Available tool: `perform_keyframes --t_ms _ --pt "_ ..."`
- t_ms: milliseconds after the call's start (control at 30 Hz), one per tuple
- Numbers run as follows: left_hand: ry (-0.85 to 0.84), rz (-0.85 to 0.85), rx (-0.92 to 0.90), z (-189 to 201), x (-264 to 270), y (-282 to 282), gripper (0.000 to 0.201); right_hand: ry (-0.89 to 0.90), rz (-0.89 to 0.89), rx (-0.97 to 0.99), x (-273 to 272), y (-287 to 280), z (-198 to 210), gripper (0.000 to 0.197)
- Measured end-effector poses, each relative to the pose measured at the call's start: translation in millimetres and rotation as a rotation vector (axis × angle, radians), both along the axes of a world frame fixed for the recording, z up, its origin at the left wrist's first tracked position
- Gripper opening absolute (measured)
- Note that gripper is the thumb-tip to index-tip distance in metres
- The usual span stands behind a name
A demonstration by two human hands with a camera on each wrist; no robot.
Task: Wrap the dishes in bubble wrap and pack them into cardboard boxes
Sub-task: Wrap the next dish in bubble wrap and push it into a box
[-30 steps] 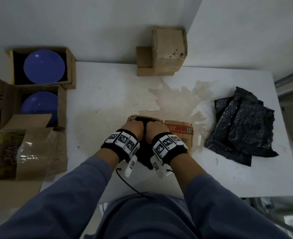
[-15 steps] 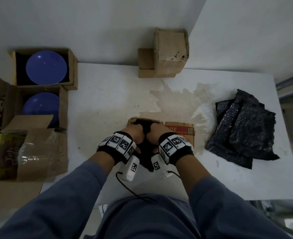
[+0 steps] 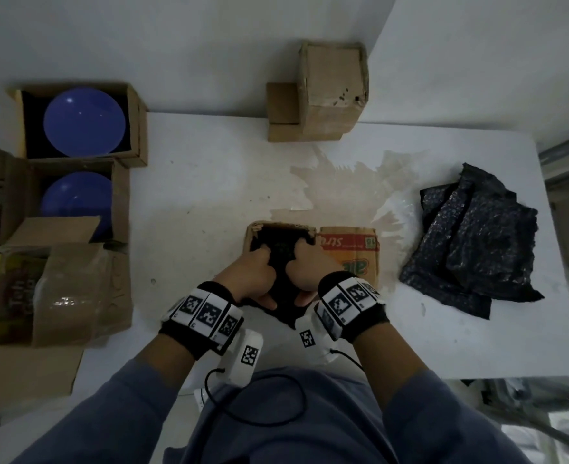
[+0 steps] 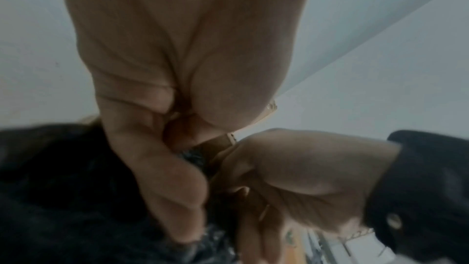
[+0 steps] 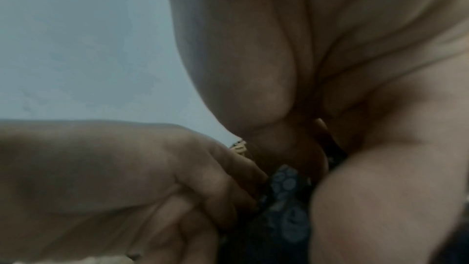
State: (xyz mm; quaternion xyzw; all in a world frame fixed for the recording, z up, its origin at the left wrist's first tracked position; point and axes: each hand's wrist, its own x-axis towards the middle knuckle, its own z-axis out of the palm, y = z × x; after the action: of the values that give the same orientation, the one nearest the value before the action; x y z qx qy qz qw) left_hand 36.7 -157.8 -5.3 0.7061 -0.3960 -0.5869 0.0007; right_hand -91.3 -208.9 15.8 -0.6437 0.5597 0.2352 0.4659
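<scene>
A small open cardboard box [image 3: 346,249] lies near the front middle of the white table [image 3: 209,195]. A bundle in black bubble wrap [image 3: 281,249] sits partly inside its opening and sticks out toward me. My left hand [image 3: 253,272] and right hand [image 3: 304,269] both grip the bundle side by side, fingers curled into the wrap. The wrist views show black bubble wrap [image 5: 284,198] pinched between curled fingers [image 4: 164,178]. What is wrapped inside is hidden. Two blue dishes [image 3: 84,120] [image 3: 75,202] sit in open boxes at the far left.
A pile of black bubble wrap sheets [image 3: 477,239] lies at the right of the table. Closed cardboard boxes [image 3: 330,92] stand against the back wall. More opened cartons [image 3: 65,279] crowd the left side. A brownish stain marks the table's middle.
Both hands have shifted slightly toward me and apart, still gripping the black wrapped bundle at the box's opening; more of the bundle shows between them.
</scene>
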Motion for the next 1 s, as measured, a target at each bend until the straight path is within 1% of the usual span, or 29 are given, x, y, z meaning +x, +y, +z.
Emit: perform_keyframes --t_ms 67,100,133,167,233,267,300,333,400,500,567,633,700,733,800,867,933,1000 --pt "-0.006 -0.017 -0.003 1.1 -0.3 2.3 0.068 0.021 -0.006 0.019 0.0 1.3 -1.6 0.045" --pt "-0.018 -0.018 -0.045 1.4 -1.1 3.4 0.068 0.024 -0.004 0.012 -1.2 1.9 -0.8 0.041" --pt "-0.041 -0.004 -0.126 1.7 -2.0 4.6 0.066 0.021 0.004 -0.022 -2.3 1.1 1.2 0.038" --pt "-0.08 0.009 -0.235 3.2 -2.8 5.6 0.061 0.012 0.028 -0.095 -2.9 -1.3 4.3 0.034" --pt "-0.204 -0.031 -0.447 6.0 -8.6 9.0 0.043 0.003 0.086 -0.333 -2.4 -7.8 10.8 0.027" --pt "-0.25 -0.083 -0.507 5.6 -13.0 12.0 0.033 -0.002 0.095 -0.456 -1.7 -12.1 13.2 0.025" --pt "-0.25 -0.133 -0.524 5.2 -18.3 16.2 0.027 -0.006 0.107 -0.553 -1.8 -16.4 14.2 0.026" --pt "-0.219 -0.183 -0.519 4.7 -24.1 20.1 0.029 0.002 0.14 -0.612 -2.6 -20.4 13.6 0.028" --pt "-0.183 -0.293 -0.497 3.6 -33.5 25.8 0.034 0.039 0.228 -0.631 -6.7 -26.8 10.3 0.028" --pt "-0.219 -0.478 -0.557 7.4 -38.1 25.7 0.021 0.107 0.245 -0.624 -18.1 -30.4 4.4 0.022" --pt "-0.271 -0.553 -0.6 13.2 -33.2 22.1 0.013 0.152 0.225 -0.605 -25.2 -30.9 2.7 0.02" --pt "-0.374 -0.594 -0.592 20.0 -20.9 18.0 0.015 0.201 0.22 -0.537 -31.7 -28.5 3.9 0.021" --pt "-0.513 -0.592 -0.596 26.8 -5.6 13.6 0.022 0.228 0.235 -0.49 -36.5 -25.1 5.1 0.026" --pt "-0.548 -0.551 -0.616 27.7 0.7 12.5 0.028 0.234 0.239 -0.504 -36.8 -23.8 6.4 0.027" --pt "-0.487 -0.426 -0.639 26.5 3.3 12.4 0.036 0.22 0.253 -0.624 -34.0 -21.8 9.8 0.024" --pt "-0.386 -0.384 -0.615 25.1 -7.2 16.1 0.038 0.139 0.296 -0.7 -29.1 -19.0 9.9 0.017" --pt "-0.343 -0.388 -0.595 17.7 -18.3 22.8 0.033 0.092 0.365 -0.681 -28.0 -15.0 6.9 0.021" --pt "-0.352 -0.37 -0.571 13.2 -18.6 26.1 0.025 0.122 0.438 -0.669 -31.1 -8.6 5.1 0.02"
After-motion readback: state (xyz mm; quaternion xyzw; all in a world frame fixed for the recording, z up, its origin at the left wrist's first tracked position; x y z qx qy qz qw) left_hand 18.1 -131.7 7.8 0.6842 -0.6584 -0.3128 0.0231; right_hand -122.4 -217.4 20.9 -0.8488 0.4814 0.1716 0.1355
